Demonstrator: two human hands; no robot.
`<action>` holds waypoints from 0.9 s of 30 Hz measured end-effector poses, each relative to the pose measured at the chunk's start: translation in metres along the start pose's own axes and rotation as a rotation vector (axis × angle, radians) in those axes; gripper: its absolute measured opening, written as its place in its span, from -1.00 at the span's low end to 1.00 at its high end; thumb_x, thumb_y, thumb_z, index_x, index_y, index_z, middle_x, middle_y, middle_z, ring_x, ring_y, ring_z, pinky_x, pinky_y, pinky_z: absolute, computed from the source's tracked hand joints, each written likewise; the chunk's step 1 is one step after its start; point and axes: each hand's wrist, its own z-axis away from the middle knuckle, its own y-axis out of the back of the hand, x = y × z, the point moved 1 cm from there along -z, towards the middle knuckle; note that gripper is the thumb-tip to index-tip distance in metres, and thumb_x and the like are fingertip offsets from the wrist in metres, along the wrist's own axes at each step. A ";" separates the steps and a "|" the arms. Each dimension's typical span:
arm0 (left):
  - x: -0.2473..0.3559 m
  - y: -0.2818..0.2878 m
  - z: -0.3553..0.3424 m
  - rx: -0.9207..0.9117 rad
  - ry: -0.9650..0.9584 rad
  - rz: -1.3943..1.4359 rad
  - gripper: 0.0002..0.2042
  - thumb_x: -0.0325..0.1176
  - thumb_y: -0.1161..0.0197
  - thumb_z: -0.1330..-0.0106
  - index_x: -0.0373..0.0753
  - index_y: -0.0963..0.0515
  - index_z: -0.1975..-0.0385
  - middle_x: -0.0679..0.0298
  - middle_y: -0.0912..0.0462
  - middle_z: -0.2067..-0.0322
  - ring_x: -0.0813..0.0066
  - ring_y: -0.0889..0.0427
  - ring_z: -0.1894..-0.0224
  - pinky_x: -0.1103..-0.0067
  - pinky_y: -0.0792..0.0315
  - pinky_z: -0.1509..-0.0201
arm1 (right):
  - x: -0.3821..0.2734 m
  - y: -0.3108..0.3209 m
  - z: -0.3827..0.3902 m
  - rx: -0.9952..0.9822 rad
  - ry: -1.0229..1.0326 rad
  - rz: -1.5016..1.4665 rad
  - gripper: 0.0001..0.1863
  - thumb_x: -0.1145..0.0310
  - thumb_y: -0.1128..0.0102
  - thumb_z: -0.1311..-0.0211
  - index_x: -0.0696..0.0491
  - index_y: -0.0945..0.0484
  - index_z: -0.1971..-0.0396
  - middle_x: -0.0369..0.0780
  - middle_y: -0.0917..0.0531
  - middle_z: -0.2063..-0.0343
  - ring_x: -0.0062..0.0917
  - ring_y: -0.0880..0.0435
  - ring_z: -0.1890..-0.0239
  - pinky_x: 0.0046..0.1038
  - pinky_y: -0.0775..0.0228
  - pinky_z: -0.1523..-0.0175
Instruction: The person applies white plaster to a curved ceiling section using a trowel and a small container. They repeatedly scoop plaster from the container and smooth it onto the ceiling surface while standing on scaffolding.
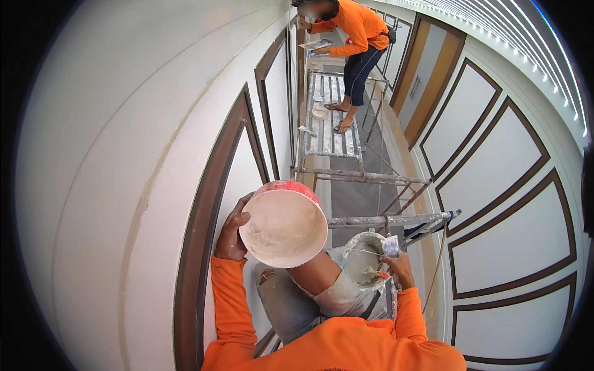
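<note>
Two hands counted, both mine. My left hand [232,234] is clamped on the side of one white tub [283,229] with a red band; the tub is tilted so its mouth faces me, with pale paste inside. My right hand [401,267] is at the rim of one smeared bucket [364,258], right of and lower than the tub; whether its fingers close on the rim or on the one whitish object [391,246] at their tips, I cannot tell. Inside the bucket: grey paste and one red-and-orange item [376,273], kind unclear. Two metal rails [371,177] cross ahead of my grip; the tub covers the nearer one's left end. Below the tub are my bent legs in torn grey trousers [286,306], partly hidden by it. Beyond the rails, one co-worker [357,28] in orange stands on one slatted platform [334,143], holding one flat plate [317,44]; one pale bowl [320,112] is near their feet. Left of my grip runs a white wall with two dark frames [210,204]; far right, four dark-framed panels [513,238] this side of one brown-and-grey door [416,83].
</note>
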 end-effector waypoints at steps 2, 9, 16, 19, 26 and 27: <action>0.003 -0.004 0.008 0.026 -0.005 -0.003 -0.18 -0.07 -0.36 -0.22 -0.36 -0.26 -0.44 0.02 -0.46 -0.33 0.19 -0.46 -0.37 0.33 -0.35 -0.47 | -0.006 0.014 0.028 0.079 -0.071 -0.065 -0.70 0.36 -0.56 0.05 0.21 -0.65 0.39 -0.26 -0.63 0.59 -0.59 -0.55 0.68 -0.44 -0.38 0.56; -0.003 0.006 0.007 0.046 -0.009 0.017 -0.22 -0.06 -0.27 -0.26 -0.34 -0.29 -0.45 -0.02 -0.45 -0.35 0.14 -0.45 -0.39 0.28 -0.33 -0.49 | 0.002 0.068 0.146 0.321 -0.237 -0.216 -0.74 0.35 -0.54 -0.05 0.16 -0.63 0.40 -0.29 -0.58 0.61 -0.62 -0.50 0.71 -0.47 -0.29 0.61; -0.009 0.040 0.006 0.429 0.052 -0.007 -0.29 0.00 -0.29 -0.33 -0.33 -0.39 -0.38 0.03 -0.51 -0.30 0.12 -0.52 -0.29 0.24 -0.44 -0.35 | 0.066 0.092 0.270 0.701 -0.401 -0.262 -0.76 0.22 -0.48 -0.20 0.06 -0.65 0.41 -0.37 -0.52 0.64 -0.66 -0.44 0.68 -0.47 -0.25 0.58; 0.003 0.038 0.005 0.449 -0.020 -0.167 -0.26 0.04 -0.32 -0.29 -0.30 -0.40 -0.39 0.06 -0.47 -0.34 0.08 -0.48 -0.34 0.18 -0.42 -0.35 | 0.089 0.088 0.311 0.902 -0.482 -0.302 -0.74 0.21 -0.49 -0.19 0.09 -0.65 0.39 -0.36 -0.54 0.61 -0.66 -0.45 0.67 -0.48 -0.26 0.59; 0.004 0.071 -0.005 0.317 -0.067 -0.353 -0.32 0.06 -0.29 -0.30 -0.19 -0.44 -0.36 0.02 -0.36 -0.43 0.10 -0.35 -0.45 0.17 -0.34 -0.42 | 0.136 0.099 0.454 1.194 -0.711 -0.481 -0.72 0.23 -0.50 -0.14 0.14 -0.66 0.37 -0.31 -0.55 0.61 -0.60 -0.47 0.72 -0.46 -0.28 0.61; 0.005 0.088 -0.006 0.263 -0.091 -0.407 -0.32 0.06 -0.28 -0.31 -0.17 -0.42 -0.37 0.02 -0.36 -0.43 0.10 -0.35 -0.45 0.17 -0.32 -0.43 | 0.145 0.096 0.470 1.198 -0.748 -0.484 -0.71 0.22 -0.51 -0.13 0.13 -0.65 0.40 -0.30 -0.54 0.63 -0.58 -0.47 0.72 -0.46 -0.29 0.62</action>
